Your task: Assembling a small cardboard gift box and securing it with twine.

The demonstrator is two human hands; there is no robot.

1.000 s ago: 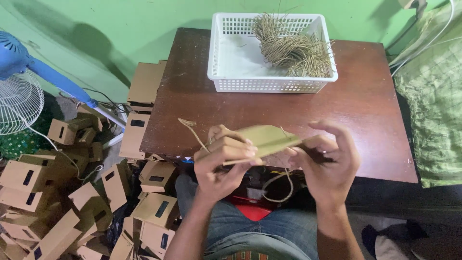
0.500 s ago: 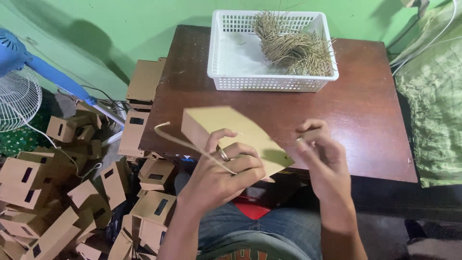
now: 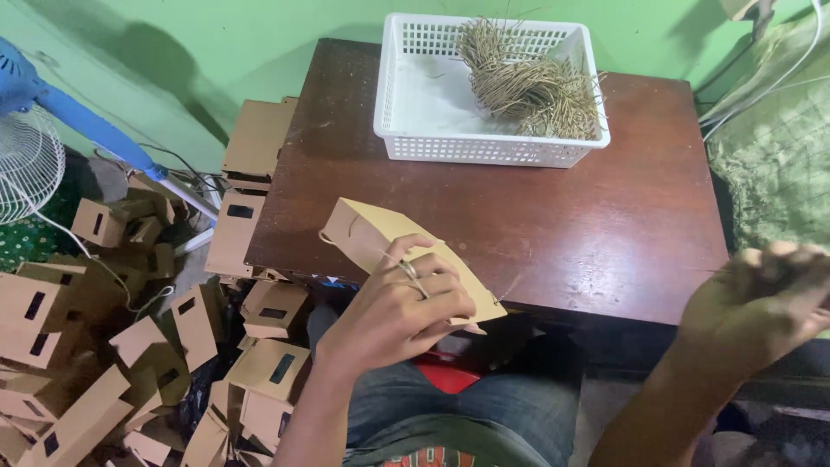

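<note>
The flat kraft bag (image 3: pixel 406 255) is pinned in the left hand (image 3: pixel 393 316), fingers curled over its near face and thumb under it, so that hand is closed on the bag and holding it just above the near edge of the table (image 3: pixel 536 225). A thin twine loop (image 3: pixel 339 233) shows at the bag's far end, up and left of the knuckles, so at least one handle looks threaded already; whether the other side has its cord I can't tell, that end is hidden under the fingers. The right hand (image 3: pixel 765 307) is way out to the side, well apart from the bag, loosely fisted and a bit blurred. Can't make out if it's pinching a strand or nothing at all. Straight ahead of the left hand, at the far side of the table, sits a white basket (image 3: pixel 415 95) with a bundle of twine (image 3: pixel 527 82) heaped in its right half, so plenty of cord is left. Down and left of the left hand the floor is covered with a heap of boxes (image 3: pixel 112 346) with little black window slots, some folded up, some flat. My read: this bag is partway strung, and there's a big pile of stuff around with lots of twine to go. A fan (image 3: pixel 26 164) stands at the far left.
</note>
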